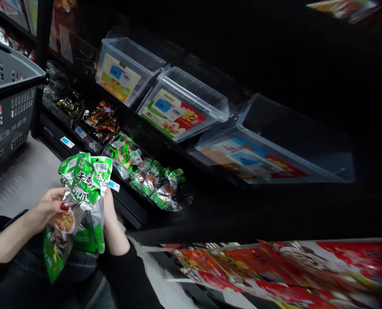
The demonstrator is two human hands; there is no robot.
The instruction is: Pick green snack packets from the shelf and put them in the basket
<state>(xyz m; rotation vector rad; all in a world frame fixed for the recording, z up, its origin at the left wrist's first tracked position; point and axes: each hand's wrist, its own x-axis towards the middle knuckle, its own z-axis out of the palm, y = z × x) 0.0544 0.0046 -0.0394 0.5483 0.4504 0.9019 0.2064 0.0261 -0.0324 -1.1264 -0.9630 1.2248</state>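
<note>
Both my hands hold a small stack of green snack packets (pixel 81 189) low at the left of the head view. My left hand (pixel 49 208) pinches the front packet, thumb on its face. My right hand (pixel 111 223) is behind the stack, palm against the back packets, fingers mostly hidden. The packets are green and silver, with white labels at the top and a clear window showing food. More green packets (pixel 155 184) lie in a low shelf tray just beyond my hands.
A grey plastic shopping basket (pixel 7 98) stands at the left. Clear plastic bins (pixel 184 107) with price cards sit tilted on a dark shelf. Dark and red snack packs (pixel 102 120) fill further trays. Red packets (pixel 274 270) lie along the bottom right.
</note>
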